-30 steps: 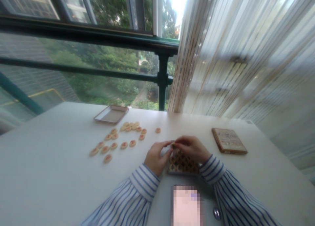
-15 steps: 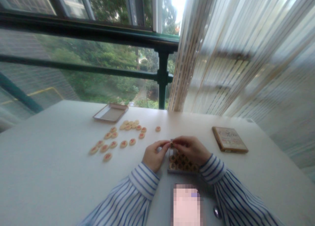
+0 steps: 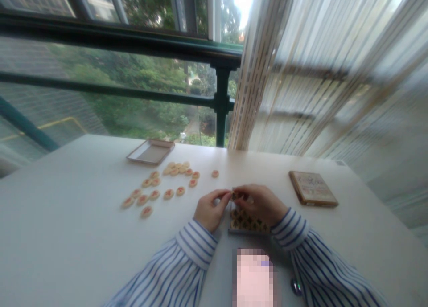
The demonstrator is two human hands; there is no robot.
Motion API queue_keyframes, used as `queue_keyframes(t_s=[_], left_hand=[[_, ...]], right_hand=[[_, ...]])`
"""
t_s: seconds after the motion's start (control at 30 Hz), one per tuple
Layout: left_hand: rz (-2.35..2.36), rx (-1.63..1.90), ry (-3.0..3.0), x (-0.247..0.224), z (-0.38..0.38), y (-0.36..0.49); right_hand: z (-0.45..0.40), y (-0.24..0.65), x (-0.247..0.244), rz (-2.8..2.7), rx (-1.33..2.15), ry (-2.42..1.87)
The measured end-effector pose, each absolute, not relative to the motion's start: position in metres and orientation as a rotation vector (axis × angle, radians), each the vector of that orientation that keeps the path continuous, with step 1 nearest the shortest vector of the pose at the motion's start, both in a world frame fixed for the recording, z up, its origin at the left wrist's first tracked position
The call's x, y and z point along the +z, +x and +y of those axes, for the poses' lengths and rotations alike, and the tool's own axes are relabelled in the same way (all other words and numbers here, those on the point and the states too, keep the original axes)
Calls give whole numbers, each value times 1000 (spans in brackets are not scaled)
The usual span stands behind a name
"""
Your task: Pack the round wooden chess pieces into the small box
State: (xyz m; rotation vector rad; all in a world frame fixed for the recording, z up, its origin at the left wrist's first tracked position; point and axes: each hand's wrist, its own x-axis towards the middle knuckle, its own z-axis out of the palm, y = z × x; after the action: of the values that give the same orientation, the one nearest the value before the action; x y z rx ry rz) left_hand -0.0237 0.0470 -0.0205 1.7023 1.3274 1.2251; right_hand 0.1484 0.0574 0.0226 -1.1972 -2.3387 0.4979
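Between the fingertips of my left hand (image 3: 210,210) and my right hand (image 3: 261,202) is a small round xiangqi piece (image 3: 233,195) with a dark mark. Both hands are closed in a pinch on it, over the far left corner of a shallow box (image 3: 230,231). Rows of xiangqi pieces with dark characters (image 3: 247,221) lie inside that box, partly covered by my right hand. To the left, several loose pieces with red characters (image 3: 168,194) are spread on the white table (image 3: 83,235). One red-marked piece (image 3: 215,174) lies apart, beyond my left hand.
An open shallow tray or lid (image 3: 150,152) rests at the far left of the table. On the right lies a flat box with a printed cover (image 3: 313,188). A blurred-out pinkish object (image 3: 254,278) and a small shiny dark object (image 3: 296,287) are close to me.
Almost nothing differs. Both hands keep the piece pinched at the same corner of the box; the view has shifted very slightly.
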Motion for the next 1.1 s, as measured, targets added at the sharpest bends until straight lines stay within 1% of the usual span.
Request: queue_keyframes(t_s=[0.33, 1.1], left_hand=[[1315, 1215, 1722, -21, 47, -23], [1335, 1211, 1729, -22, 46, -22]], right_hand=[[57, 149, 24, -2438, 292, -1196], [54, 147, 30, -2477, 260, -1236]])
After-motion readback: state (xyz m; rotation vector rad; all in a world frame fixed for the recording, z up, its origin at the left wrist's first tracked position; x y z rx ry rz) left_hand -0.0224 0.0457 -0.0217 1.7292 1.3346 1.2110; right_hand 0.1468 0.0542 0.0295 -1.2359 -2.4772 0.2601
